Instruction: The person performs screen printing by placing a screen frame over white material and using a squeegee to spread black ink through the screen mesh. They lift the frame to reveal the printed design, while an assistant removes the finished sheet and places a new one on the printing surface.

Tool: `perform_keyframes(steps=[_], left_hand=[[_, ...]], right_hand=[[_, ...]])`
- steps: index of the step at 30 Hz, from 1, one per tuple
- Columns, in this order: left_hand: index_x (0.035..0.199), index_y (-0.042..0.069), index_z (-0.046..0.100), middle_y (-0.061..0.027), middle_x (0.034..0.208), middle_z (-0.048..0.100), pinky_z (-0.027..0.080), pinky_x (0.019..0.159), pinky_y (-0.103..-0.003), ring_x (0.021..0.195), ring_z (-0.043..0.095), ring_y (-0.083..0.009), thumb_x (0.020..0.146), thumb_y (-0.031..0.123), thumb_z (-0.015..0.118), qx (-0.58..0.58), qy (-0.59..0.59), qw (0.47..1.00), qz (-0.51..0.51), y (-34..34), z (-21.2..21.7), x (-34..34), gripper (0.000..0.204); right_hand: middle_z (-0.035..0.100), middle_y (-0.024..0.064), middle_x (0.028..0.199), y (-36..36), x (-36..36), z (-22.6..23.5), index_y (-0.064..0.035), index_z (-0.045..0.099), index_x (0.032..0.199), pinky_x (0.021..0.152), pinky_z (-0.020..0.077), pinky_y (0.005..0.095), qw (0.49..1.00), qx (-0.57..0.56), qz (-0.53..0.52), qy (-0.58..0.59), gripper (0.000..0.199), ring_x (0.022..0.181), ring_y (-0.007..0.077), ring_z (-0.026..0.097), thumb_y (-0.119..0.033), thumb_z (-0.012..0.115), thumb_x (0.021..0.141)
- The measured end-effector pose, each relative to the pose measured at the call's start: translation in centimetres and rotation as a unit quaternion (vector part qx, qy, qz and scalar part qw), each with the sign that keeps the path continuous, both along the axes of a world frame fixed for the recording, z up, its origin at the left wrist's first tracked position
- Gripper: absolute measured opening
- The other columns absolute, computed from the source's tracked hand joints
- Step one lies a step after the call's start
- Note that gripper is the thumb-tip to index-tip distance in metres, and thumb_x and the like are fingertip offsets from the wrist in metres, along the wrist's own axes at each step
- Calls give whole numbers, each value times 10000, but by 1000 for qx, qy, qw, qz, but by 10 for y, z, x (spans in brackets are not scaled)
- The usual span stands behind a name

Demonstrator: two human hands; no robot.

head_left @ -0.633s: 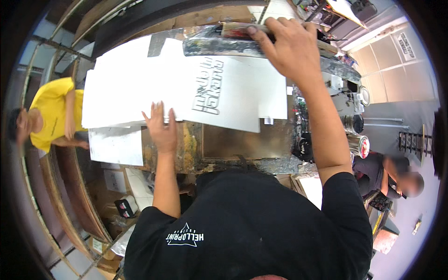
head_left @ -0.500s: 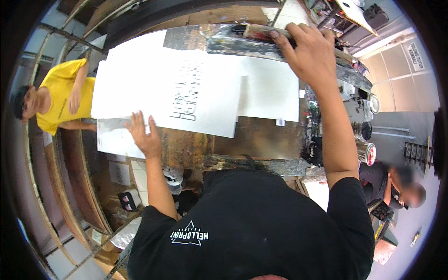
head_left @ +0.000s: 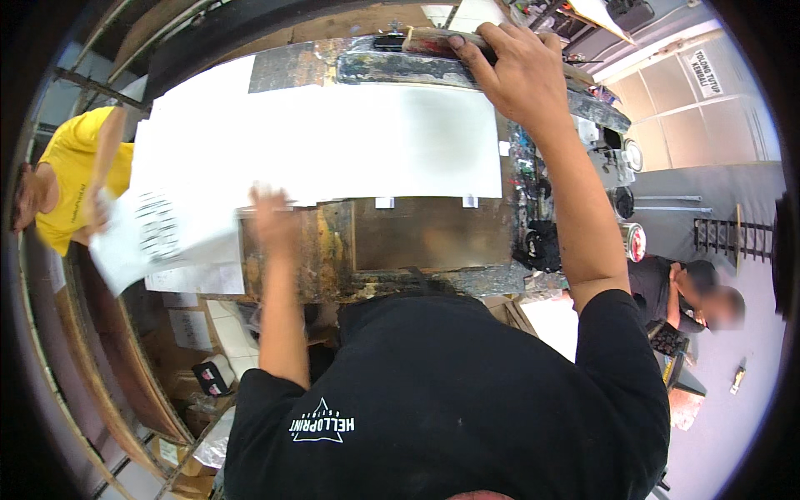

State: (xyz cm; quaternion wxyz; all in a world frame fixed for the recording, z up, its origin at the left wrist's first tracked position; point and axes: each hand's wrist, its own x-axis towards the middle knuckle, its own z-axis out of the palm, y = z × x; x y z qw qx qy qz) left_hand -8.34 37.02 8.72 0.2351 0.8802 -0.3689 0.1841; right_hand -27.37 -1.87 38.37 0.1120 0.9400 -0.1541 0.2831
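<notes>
Lying flat on the stained work table (head_left: 417,242), the big white sheet (head_left: 350,142) runs its long axis left to right. Along the sheet's far edge sits the ink-smeared bar (head_left: 417,50), also crosswise; the right hand (head_left: 521,71) grips it with fingers curled over. At the sheet's near edge, the left hand (head_left: 273,218) is blurred, fingers seemingly spread flat.

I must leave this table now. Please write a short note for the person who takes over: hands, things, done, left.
Right hand: gripping the squeegee handle at the far edge of the paint-stained printing table.
Left hand: blurred, open, at the near left corner of the blank white sheet.
Printed sheet: off to the left, near a person in yellow.
Done: one sheet is printed.
Left: the blank sheet shows no print.
</notes>
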Motion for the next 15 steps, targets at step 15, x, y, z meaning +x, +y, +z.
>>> perform_keyframes(steps=[15], left_hand=[[1659, 212, 344, -150, 1753, 189, 26, 1288, -644, 1622, 116, -390, 1118, 437, 381, 237, 147, 934, -224, -252, -44, -199, 587]], right_hand=[[677, 126, 803, 1, 4, 18, -65, 674, 852, 884, 396, 488, 995, 100, 19, 0, 525, 809, 300, 661, -559, 590, 1007]])
